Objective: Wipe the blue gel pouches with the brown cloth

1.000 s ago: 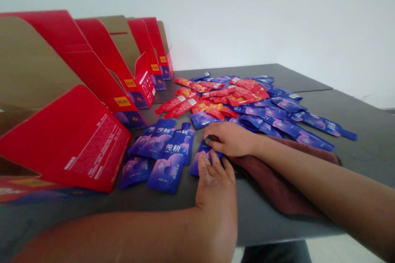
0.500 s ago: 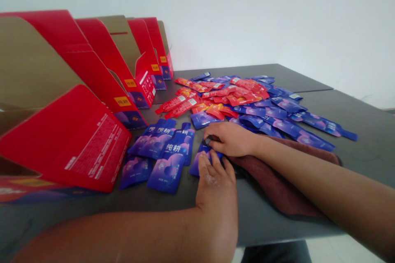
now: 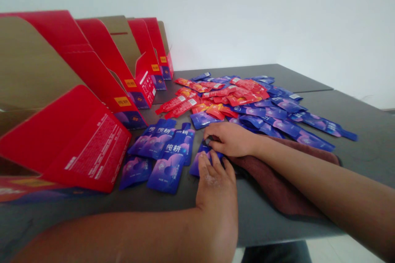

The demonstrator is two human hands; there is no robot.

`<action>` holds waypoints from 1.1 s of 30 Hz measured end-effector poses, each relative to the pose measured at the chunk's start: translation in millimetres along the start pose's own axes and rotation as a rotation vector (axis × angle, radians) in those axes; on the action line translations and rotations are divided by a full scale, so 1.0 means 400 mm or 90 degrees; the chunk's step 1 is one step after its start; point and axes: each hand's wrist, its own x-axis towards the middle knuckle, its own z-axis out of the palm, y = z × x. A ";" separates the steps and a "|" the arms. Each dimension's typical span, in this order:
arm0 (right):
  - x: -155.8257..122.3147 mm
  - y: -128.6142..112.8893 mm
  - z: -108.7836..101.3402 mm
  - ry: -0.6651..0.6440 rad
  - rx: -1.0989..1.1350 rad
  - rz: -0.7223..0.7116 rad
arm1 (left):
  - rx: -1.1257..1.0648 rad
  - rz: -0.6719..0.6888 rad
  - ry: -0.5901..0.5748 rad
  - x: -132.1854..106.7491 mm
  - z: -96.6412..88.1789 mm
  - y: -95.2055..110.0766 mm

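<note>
A blue-purple sachet (image 3: 196, 163) lies flat on the grey table, partly hidden under my hands. My left hand (image 3: 215, 174) rests on its lower part, fingers spread and pressing it down. At its top end, my right hand (image 3: 230, 137) is closed with bent fingers on a dark grey fold (image 3: 208, 139), seemingly the edge of the brown cloth (image 3: 277, 189). That cloth runs from beneath the right hand and under the right forearm. Left of my hands, several blue-purple sachets (image 3: 166, 168) overlap in a small group, printed sides up.
Behind my hands spreads a heap of red sachets (image 3: 243, 90) and blue sachets (image 3: 277, 111). Open red cartons (image 3: 101, 65) stand in a row at the left, with the nearest carton's flap (image 3: 89, 144) jutting toward the small group. The table's front edge (image 3: 277, 240) is close to me.
</note>
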 end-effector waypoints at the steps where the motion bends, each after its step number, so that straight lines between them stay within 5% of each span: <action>1: 0.000 0.000 0.000 0.000 -0.001 -0.003 | -0.003 -0.005 0.002 0.000 0.002 0.001; 33: 0.001 -0.002 0.000 0.002 0.002 -0.002 | -0.009 0.021 -0.004 -0.002 0.001 0.001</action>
